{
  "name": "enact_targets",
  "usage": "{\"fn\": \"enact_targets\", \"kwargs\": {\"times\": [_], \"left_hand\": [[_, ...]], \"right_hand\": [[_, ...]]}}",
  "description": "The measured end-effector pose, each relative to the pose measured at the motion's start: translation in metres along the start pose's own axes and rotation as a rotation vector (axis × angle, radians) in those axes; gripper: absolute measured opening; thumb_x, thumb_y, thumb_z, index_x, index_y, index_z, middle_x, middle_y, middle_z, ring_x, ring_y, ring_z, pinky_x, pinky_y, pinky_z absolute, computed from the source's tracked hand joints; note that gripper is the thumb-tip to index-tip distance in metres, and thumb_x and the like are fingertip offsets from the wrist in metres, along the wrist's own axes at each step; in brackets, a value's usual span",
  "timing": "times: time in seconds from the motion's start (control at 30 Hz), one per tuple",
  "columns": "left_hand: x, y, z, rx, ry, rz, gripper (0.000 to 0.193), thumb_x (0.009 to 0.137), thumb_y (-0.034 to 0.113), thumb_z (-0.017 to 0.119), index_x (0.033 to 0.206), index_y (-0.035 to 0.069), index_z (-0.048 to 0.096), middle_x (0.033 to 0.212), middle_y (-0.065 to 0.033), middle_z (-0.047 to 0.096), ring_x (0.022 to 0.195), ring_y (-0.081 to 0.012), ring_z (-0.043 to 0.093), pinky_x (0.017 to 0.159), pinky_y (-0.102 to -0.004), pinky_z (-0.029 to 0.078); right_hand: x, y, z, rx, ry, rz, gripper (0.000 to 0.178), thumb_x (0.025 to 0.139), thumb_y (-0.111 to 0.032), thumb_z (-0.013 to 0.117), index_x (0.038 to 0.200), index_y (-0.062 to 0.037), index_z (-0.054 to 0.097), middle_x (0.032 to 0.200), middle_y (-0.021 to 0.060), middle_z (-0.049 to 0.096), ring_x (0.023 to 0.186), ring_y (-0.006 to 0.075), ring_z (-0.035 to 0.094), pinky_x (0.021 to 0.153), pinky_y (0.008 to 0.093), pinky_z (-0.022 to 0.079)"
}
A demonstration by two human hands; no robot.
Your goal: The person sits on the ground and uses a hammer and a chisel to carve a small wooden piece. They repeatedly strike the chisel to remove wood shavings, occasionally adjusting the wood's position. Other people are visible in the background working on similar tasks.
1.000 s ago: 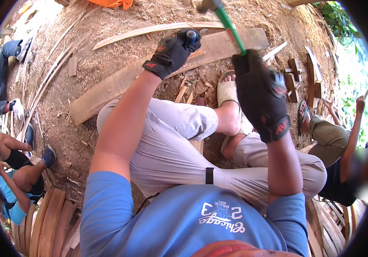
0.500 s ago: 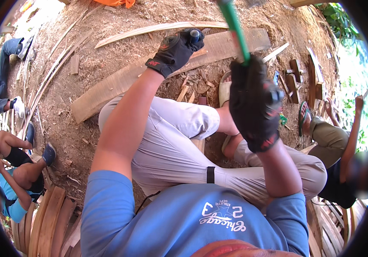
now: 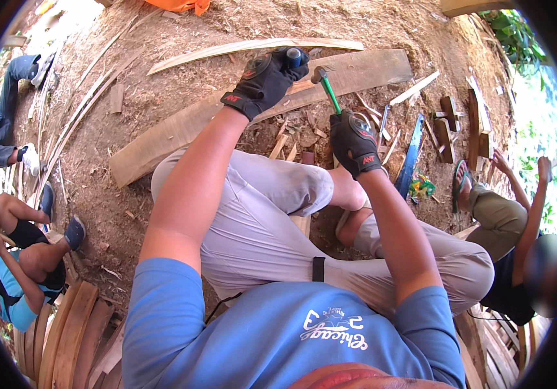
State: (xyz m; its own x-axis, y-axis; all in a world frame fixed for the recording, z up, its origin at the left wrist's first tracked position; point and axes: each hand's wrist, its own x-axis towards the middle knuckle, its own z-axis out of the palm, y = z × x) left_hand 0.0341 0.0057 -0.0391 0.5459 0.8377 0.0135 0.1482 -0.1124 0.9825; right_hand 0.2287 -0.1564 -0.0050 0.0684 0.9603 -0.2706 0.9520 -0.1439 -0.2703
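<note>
Black gloves cover both hands. My left hand (image 3: 262,81) is closed round a blue-handled chisel (image 3: 294,57), its round butt end facing up and its blade hidden below the fist. Beneath that hand lies a long, slightly curved wooden plank (image 3: 175,139); whether the blade touches it I cannot tell. My right hand (image 3: 355,144) grips the green handle of a hammer (image 3: 329,89). The hammer's metal head is just right of the chisel, over the plank, apart from the chisel's butt.
A blue saw blade (image 3: 411,155) lies right of my right hand, near dark wood blocks (image 3: 446,133). A thin curved strip (image 3: 252,47) lies beyond the plank. People sit at the left (image 3: 29,259) and right (image 3: 505,214). Stacked boards (image 3: 74,330) stand at lower left.
My right hand has brought the hammer down from a raised position, so its head is now low beside the chisel. The left hand holds nearly the same place.
</note>
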Motion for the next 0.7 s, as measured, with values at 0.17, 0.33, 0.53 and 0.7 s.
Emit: {"fn": "enact_targets", "kwargs": {"times": [0.17, 0.33, 0.53, 0.7], "left_hand": [[-0.005, -0.004, 0.0, 0.015, -0.009, -0.003, 0.023, 0.101, 0.016, 0.069, 0.12, 0.004, 0.065, 0.115, -0.0034, 0.069, 0.107, -0.013, 0.066, 0.097, -0.0301, 0.055], [0.003, -0.013, -0.009, 0.107, 0.086, -0.02, 0.021, 0.102, 0.017, 0.068, 0.119, 0.005, 0.065, 0.111, -0.0052, 0.071, 0.105, -0.0141, 0.068, 0.096, -0.0312, 0.056], [0.007, -0.007, -0.027, 0.145, 0.204, -0.108, 0.018, 0.102, 0.019, 0.068, 0.113, 0.005, 0.066, 0.105, -0.0055, 0.074, 0.1, -0.0159, 0.07, 0.092, -0.0314, 0.057], [0.005, 0.013, -0.013, 0.082, 0.259, 0.035, 0.017, 0.102, 0.02, 0.069, 0.113, 0.008, 0.066, 0.105, -0.0048, 0.075, 0.099, -0.0158, 0.071, 0.091, -0.0311, 0.057]], "right_hand": [[0.004, 0.022, 0.058, -0.231, -0.043, 0.059, 0.031, 0.098, -0.029, 0.05, 0.114, -0.0078, 0.067, 0.123, 0.0266, 0.069, 0.124, 0.0423, 0.063, 0.117, 0.0541, 0.034], [0.011, 0.046, 0.089, -0.268, -0.151, 0.14, 0.046, 0.105, -0.041, 0.039, 0.129, -0.012, 0.065, 0.139, 0.0237, 0.063, 0.14, 0.0367, 0.051, 0.122, 0.0495, 0.029], [0.012, 0.058, 0.101, -0.37, -0.101, 0.076, 0.043, 0.104, -0.039, 0.042, 0.128, -0.0126, 0.066, 0.137, 0.022, 0.065, 0.137, 0.0362, 0.054, 0.12, 0.0493, 0.031], [0.007, 0.062, 0.097, -0.347, -0.1, -0.061, 0.037, 0.099, -0.031, 0.048, 0.123, -0.0105, 0.066, 0.129, 0.0204, 0.07, 0.131, 0.0366, 0.06, 0.119, 0.0506, 0.032]]}}
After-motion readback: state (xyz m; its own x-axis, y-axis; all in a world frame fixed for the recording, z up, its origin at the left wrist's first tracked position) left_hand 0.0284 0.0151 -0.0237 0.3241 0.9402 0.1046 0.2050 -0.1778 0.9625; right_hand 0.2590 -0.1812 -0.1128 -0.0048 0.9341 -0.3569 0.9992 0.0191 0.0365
